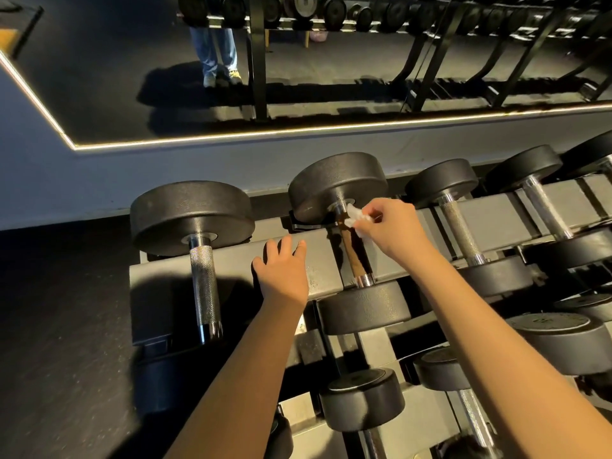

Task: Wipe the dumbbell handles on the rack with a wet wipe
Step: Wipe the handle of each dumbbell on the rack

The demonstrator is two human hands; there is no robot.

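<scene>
A grey rack carries a row of black dumbbells with knurled metal handles. My right hand pinches a crumpled white wet wipe against the far end of the second dumbbell's handle, close to its rear weight head. My left hand rests with spread fingers on the rack's top rail, between that dumbbell and the leftmost one. Part of the second handle lies in my hand's shadow.
More dumbbells continue to the right, and a lower tier sits beneath. A wall mirror behind the rack reflects another rack and a standing person's legs. Dark floor lies to the left.
</scene>
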